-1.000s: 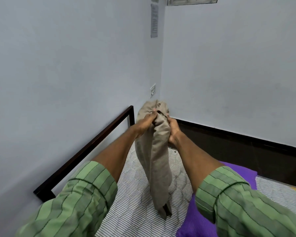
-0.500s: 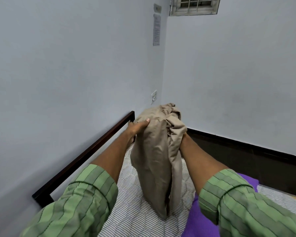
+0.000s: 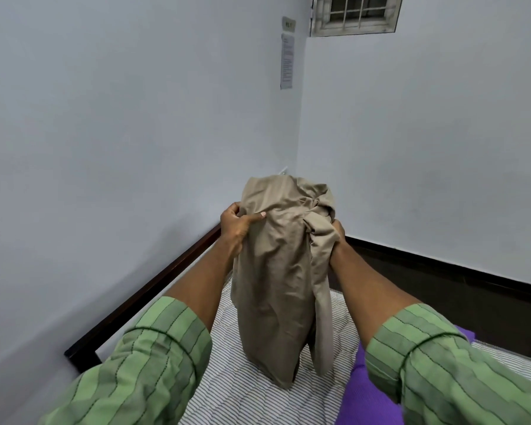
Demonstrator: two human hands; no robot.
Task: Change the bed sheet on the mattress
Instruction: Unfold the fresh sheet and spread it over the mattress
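Together left hand [image 3: 235, 227] and right hand [image 3: 337, 233] grip bunched tan sheet [image 3: 276, 271] above mattress [image 3: 236, 391].

A bundled beige bed sheet [image 3: 276, 271] is held upright in the air above the mattress [image 3: 236, 391], gathered and wrinkled at the top, its loose lower folds hanging down to just above or onto the mattress surface. The left hand [image 3: 235, 230] grips its upper left edge with the thumb laid across the front; the right hand [image 3: 337, 237] grips the bunched right side. The mattress is covered in white fabric with thin dark stripes and lies flat in a dark frame beside the wall.
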